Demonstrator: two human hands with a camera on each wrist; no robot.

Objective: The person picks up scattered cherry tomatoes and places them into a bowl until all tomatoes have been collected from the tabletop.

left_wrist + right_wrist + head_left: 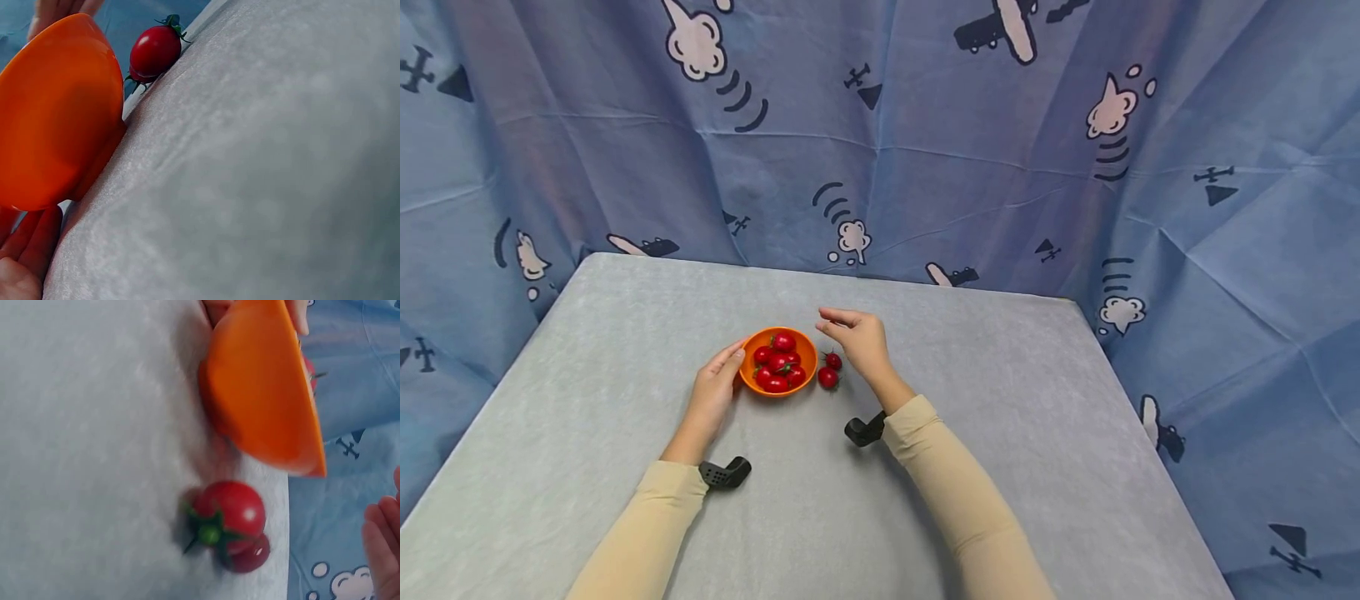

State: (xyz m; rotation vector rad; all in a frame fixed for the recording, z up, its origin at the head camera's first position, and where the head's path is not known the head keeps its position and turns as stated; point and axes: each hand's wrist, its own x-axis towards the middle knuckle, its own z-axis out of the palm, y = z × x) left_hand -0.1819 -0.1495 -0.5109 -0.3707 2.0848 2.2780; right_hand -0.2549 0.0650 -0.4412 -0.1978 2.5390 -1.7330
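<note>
An orange bowl (747, 385) stands on the table with several red cherry tomatoes (777, 384) inside it. My left hand (713, 390) grips its left side, thumb at the rim and fingers along the outer wall. Just right of the bowl lie two more cherry tomatoes, one nearer (828, 377) and one farther back (832, 360), with green stems. My right hand (859, 340) hovers over and beside those two, its fingers extended and apart from the thumb, holding nothing. The right wrist view has part of this hand (384, 540) at its right edge.
A pale grey cloth (1000, 400) covers the table. Behind and to the sides hangs a blue curtain (955, 200) printed with planes and clouds. Each wrist carries a black camera, the left one (726, 474) and the right one (865, 429), low over the cloth.
</note>
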